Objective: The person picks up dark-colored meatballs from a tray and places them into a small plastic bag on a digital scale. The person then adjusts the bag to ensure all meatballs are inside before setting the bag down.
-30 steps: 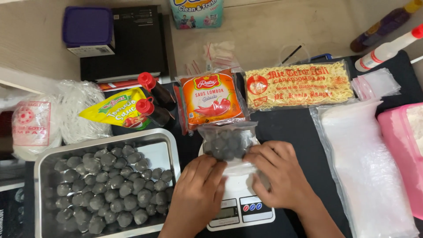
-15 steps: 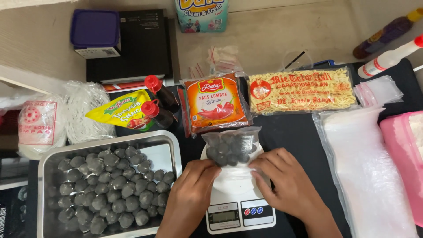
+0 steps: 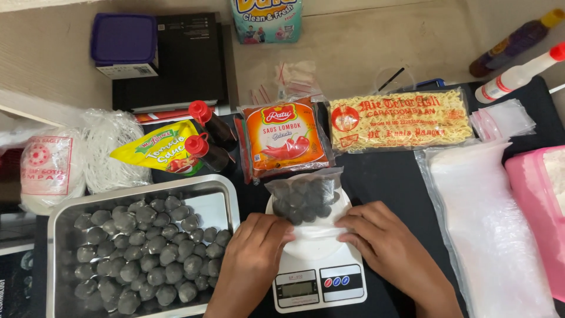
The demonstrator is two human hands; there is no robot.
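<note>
A small clear plastic bag of grey meatballs [image 3: 306, 197] lies on a white kitchen scale [image 3: 318, 274]. My left hand [image 3: 254, 259] pinches the bag's open end from the left, and my right hand [image 3: 388, 247] holds the same end from the right. The bag's mouth is flattened between my fingers over the scale's platform. A metal tray [image 3: 220, 197] with several grey meatballs [image 3: 141, 253] sits just left of my left hand.
Behind the scale lie an orange sauce pouch [image 3: 286, 138], a packet of dry noodles [image 3: 400, 121], two red-capped dark bottles [image 3: 209, 141] and a yellow sauce pouch [image 3: 156, 150]. A stack of clear plastic bags [image 3: 488, 229] and a pink container [image 3: 538, 200] are at right.
Both hands stay on the bag's open end with only small finger shifts. The view has drifted slightly, so everything sits a little lower in the frame.
</note>
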